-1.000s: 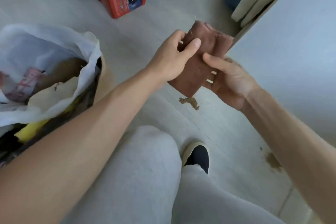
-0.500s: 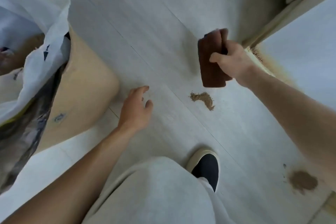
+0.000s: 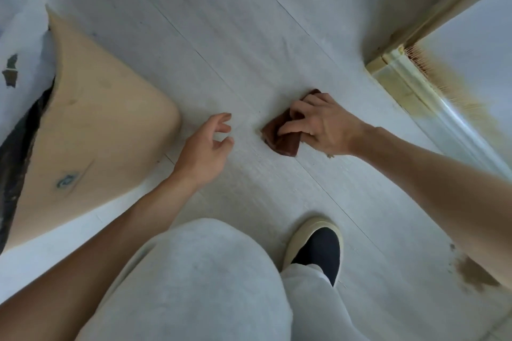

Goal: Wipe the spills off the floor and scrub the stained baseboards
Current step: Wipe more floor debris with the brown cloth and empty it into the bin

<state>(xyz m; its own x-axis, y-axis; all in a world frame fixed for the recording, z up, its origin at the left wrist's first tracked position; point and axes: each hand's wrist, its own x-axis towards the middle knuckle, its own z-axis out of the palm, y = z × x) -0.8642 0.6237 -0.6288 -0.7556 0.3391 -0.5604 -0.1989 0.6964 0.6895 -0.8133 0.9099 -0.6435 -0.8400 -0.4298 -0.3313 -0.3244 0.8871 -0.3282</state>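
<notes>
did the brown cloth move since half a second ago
Yes. The brown cloth, gripped by the right hand, has come down onto the floor spill; earlier it was held in the air above and beyond it, toward the stained baseboard.

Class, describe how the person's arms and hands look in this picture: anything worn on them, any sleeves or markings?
Both forearms are bare to the frame's edge, with no sleeves showing. The left hand and right hand wear no gloves; no rings, watch or markings are visible.

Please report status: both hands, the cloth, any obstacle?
Right hand presses brown cloth on floor. Left hand open, holds nothing. Brown spill and stained baseboard unwiped. Nothing in the way.
</notes>
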